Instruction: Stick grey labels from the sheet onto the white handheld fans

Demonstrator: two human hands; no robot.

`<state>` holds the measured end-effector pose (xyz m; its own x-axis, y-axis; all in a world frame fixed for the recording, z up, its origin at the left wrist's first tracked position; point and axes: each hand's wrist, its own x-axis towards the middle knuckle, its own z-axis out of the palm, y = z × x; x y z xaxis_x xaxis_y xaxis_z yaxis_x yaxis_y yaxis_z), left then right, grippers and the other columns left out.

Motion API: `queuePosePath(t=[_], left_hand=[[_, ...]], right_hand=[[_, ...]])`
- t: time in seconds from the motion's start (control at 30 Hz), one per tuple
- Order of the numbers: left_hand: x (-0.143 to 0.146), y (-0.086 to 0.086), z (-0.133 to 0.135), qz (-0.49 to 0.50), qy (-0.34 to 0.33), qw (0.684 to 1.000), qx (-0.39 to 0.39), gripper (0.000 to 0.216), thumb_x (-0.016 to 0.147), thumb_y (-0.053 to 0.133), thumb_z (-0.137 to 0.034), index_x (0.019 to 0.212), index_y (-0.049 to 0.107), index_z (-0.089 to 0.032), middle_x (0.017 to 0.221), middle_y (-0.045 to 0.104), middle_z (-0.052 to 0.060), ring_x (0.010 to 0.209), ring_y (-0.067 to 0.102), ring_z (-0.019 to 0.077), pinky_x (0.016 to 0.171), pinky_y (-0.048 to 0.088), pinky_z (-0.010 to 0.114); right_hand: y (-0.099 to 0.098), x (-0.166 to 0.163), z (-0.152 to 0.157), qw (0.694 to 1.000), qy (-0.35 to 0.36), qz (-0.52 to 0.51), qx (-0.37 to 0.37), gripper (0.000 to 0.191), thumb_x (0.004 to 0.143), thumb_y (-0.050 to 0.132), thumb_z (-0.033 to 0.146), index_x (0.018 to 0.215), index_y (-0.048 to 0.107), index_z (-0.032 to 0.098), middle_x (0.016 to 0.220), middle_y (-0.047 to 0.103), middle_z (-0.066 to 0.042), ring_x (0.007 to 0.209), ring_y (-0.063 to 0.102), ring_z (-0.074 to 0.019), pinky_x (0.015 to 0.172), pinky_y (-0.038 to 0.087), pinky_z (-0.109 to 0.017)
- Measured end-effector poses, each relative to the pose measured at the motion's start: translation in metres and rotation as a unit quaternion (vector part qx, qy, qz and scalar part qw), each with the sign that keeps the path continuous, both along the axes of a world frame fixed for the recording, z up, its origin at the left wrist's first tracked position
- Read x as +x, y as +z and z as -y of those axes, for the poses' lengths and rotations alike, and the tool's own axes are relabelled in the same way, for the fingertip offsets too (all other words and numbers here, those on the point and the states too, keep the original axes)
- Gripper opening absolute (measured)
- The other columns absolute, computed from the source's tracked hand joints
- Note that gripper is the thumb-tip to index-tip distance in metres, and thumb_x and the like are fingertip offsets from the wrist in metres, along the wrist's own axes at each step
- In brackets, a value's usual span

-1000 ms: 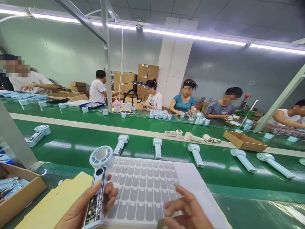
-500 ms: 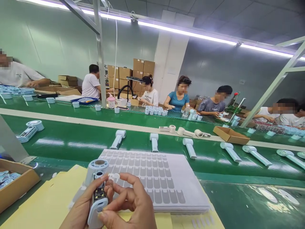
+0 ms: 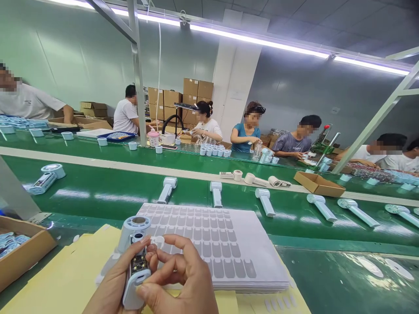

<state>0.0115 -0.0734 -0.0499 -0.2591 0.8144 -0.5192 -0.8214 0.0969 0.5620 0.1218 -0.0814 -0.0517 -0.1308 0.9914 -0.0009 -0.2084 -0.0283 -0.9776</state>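
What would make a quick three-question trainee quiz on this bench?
1. Which hand holds the handheld fan with the exposed circuit board?
2. True or false: the stack of grey-patterned sheets lies on yellow paper.
3. What do the fingers of the right hand pinch?
A) a screwdriver
B) a small pale piece
C) a bottle

Key: 1. The left hand. 2. True. 3. B.
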Motion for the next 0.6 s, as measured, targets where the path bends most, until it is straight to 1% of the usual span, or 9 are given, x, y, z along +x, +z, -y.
queuePosePath(t=[0.1, 0.27, 0.37, 0.43, 0.53, 0.57, 0.6], left_hand=[[0.000, 0.003, 0.001, 0.072, -0.003, 0.997, -0.014, 0.015, 0.084, 0.074, -0.010, 0.093, 0.067, -0.019, 0.082, 0.060, 0.002, 0.061, 0.063, 0.0157, 0.059, 0.061, 0.022], [-0.001, 0.003, 0.001, 0.085, 0.003, 0.996, -0.018, 0.016, 0.087, 0.071, -0.004, 0.094, 0.066, -0.017, 0.085, 0.059, 0.005, 0.063, 0.064, 0.0162, 0.057, 0.061, 0.024], [-0.001, 0.004, 0.001, 0.080, 0.003, 0.997, -0.015, 0.015, 0.087, 0.069, -0.002, 0.091, 0.065, -0.016, 0.082, 0.059, 0.005, 0.061, 0.064, 0.0161, 0.056, 0.061, 0.024], [0.000, 0.006, 0.002, 0.083, 0.007, 0.996, -0.015, 0.013, 0.089, 0.067, -0.002, 0.090, 0.066, -0.015, 0.081, 0.061, 0.005, 0.061, 0.065, 0.0165, 0.055, 0.061, 0.022], [0.001, 0.006, 0.004, 0.097, 0.017, 0.994, -0.037, 0.015, 0.092, 0.061, -0.004, 0.087, 0.067, -0.017, 0.073, 0.062, 0.004, 0.057, 0.067, 0.0179, 0.047, 0.058, 0.019], [0.001, 0.006, 0.005, 0.089, 0.014, 0.995, -0.043, 0.015, 0.092, 0.061, -0.005, 0.086, 0.067, -0.017, 0.070, 0.062, 0.003, 0.056, 0.066, 0.0176, 0.046, 0.058, 0.019], [0.002, 0.007, 0.006, 0.080, 0.008, 0.996, -0.048, 0.015, 0.093, 0.061, -0.006, 0.086, 0.067, -0.018, 0.069, 0.062, 0.003, 0.054, 0.066, 0.0167, 0.046, 0.058, 0.019]], right_hand=[[-0.003, 0.000, -0.002, 1.000, 0.004, 0.012, 0.006, 0.059, 0.050, 0.079, 0.008, 0.107, 0.075, 0.025, 0.069, 0.079, 0.004, 0.106, 0.077, -0.0276, 0.087, 0.061, -0.025], [-0.012, 0.002, -0.005, 0.999, 0.012, 0.034, 0.028, 0.062, 0.052, 0.080, 0.007, 0.111, 0.075, 0.027, 0.073, 0.081, 0.004, 0.107, 0.076, -0.0284, 0.088, 0.062, -0.028], [-0.017, 0.001, -0.004, 0.997, 0.010, 0.052, 0.054, 0.063, 0.055, 0.081, 0.006, 0.113, 0.074, 0.028, 0.074, 0.081, 0.005, 0.104, 0.077, -0.0287, 0.090, 0.062, -0.030], [-0.019, -0.001, -0.001, 0.994, -0.001, 0.054, 0.093, 0.062, 0.057, 0.082, 0.007, 0.115, 0.074, 0.029, 0.075, 0.082, 0.005, 0.105, 0.077, -0.0282, 0.094, 0.060, -0.030], [-0.022, -0.007, 0.004, 0.978, -0.031, 0.075, 0.190, 0.060, 0.065, 0.086, 0.015, 0.121, 0.074, 0.031, 0.076, 0.081, 0.005, 0.100, 0.078, -0.0275, 0.097, 0.060, -0.031], [-0.022, -0.007, 0.004, 0.971, -0.051, 0.093, 0.215, 0.061, 0.065, 0.089, 0.020, 0.123, 0.073, 0.032, 0.077, 0.081, 0.005, 0.095, 0.079, -0.0280, 0.095, 0.061, -0.033], [-0.021, -0.007, 0.004, 0.965, -0.071, 0.113, 0.225, 0.066, 0.063, 0.092, 0.025, 0.125, 0.072, 0.033, 0.083, 0.080, 0.003, 0.092, 0.079, -0.0290, 0.092, 0.063, -0.035]])
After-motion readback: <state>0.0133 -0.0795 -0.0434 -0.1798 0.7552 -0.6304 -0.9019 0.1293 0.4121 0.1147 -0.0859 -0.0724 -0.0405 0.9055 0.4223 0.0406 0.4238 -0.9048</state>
